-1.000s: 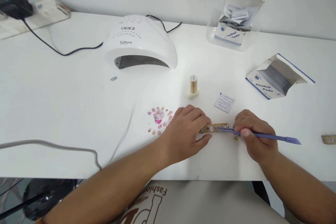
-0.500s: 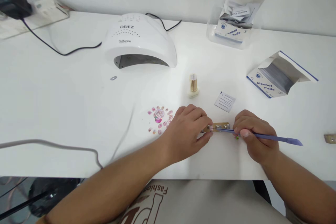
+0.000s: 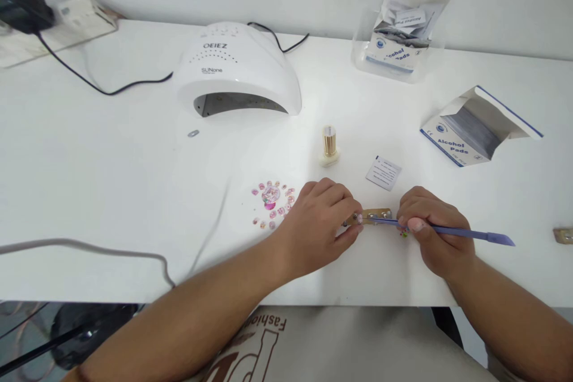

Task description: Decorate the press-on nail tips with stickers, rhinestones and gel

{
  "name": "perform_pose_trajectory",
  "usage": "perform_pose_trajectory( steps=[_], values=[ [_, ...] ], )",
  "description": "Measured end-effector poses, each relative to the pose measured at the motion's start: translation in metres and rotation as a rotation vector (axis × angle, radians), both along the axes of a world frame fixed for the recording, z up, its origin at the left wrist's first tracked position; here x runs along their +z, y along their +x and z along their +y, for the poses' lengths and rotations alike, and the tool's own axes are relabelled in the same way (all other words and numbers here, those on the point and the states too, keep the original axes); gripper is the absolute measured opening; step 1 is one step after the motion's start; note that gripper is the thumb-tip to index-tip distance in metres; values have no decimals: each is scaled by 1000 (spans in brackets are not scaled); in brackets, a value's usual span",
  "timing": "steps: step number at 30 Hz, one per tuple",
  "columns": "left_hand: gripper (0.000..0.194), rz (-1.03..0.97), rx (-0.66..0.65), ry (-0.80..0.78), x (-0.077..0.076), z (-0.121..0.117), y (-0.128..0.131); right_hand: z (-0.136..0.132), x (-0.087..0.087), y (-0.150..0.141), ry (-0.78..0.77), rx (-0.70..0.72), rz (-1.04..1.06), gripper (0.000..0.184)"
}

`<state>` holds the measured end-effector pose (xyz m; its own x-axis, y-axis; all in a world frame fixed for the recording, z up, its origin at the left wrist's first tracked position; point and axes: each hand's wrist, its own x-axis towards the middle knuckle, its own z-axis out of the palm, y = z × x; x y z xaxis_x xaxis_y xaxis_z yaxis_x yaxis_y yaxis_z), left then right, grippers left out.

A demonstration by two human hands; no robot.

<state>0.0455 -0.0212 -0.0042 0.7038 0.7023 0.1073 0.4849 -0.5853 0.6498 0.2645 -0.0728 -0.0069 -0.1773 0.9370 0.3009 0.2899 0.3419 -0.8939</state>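
Note:
My left hand (image 3: 320,224) is closed at the left end of a gold-coloured strip (image 3: 380,213) with shiny round studs. Between its thumb and forefinger shows a tiny pale pink piece, too small to name. My right hand (image 3: 436,233) grips a slim purple cuticle stick (image 3: 478,233) like a pen. The stick's thin tip points left, over the strip, and reaches the left fingertips; its wide slanted end sticks out to the right. A small green and pink bit (image 3: 403,233) lies under the right fingers. Pink gems and charms (image 3: 270,194) are spread left of my left hand.
Behind the hands are a small gold-capped bottle (image 3: 329,146) and an alcohol pad sachet (image 3: 384,173). A white nail lamp (image 3: 242,71) stands at the back left. Alcohol pad boxes (image 3: 461,137) are at the right and back. Another gold strip (image 3: 563,236) lies far right.
The purple stick's outer end has shifted very slightly left and up. Both hands stay in nearly the same place, and their grips look the same.

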Motion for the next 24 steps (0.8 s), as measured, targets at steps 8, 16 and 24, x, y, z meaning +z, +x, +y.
perform_pose_trajectory(
  steps=[8, 16, 24],
  values=[
    [8, -14, 6, -2, -1, 1, 1, 0, 2, 0, 6, -7, -20, 18],
    [7, -27, 3, 1, -1, 0, 0, 0, 0, 0, 41, 5, -31, 15],
    [7, -27, 4, 6, -2, 1, 1, 0, 0, -2, 34, 8, -48, 16]
  ],
)
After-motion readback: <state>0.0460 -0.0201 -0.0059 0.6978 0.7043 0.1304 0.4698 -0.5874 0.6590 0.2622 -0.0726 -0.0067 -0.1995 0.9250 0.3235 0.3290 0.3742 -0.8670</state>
